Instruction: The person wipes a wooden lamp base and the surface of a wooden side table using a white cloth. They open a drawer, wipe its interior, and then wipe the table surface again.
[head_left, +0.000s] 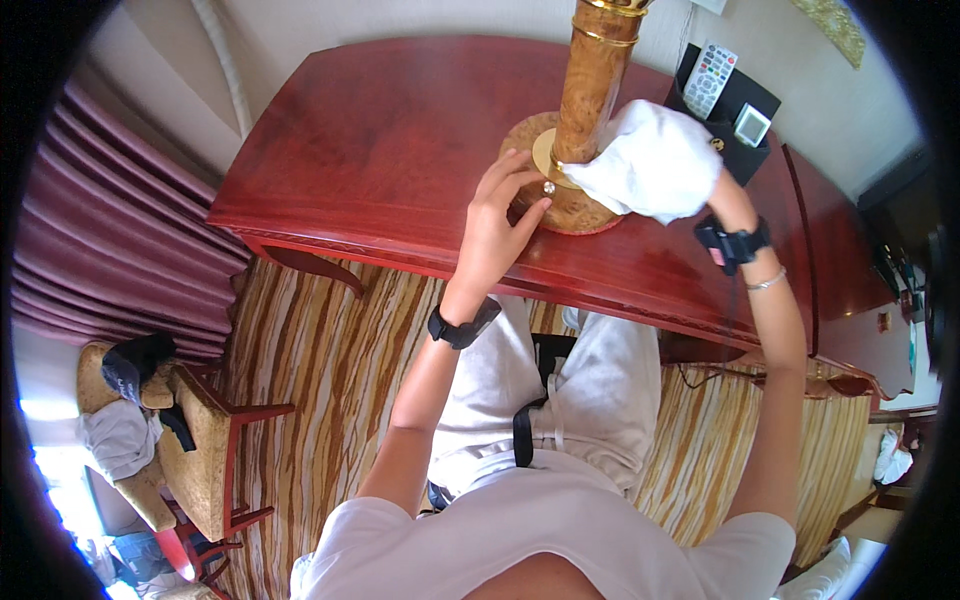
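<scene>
A lamp-like column with a burl-wood finish and gold rings stands on a round base on the red wooden desk. My left hand rests at the left of the base, fingers spread beside a small round knob, holding nothing. A white cloth lies against the column's lower right side and covers most of my right hand, which holds it. The fingers under the cloth are hidden.
Behind the cloth, a black holder carries a remote control and a small white-framed device. At left are a purple curtain and an upholstered chair with a dark cap and cloth on it. A cable hangs below the desk at right.
</scene>
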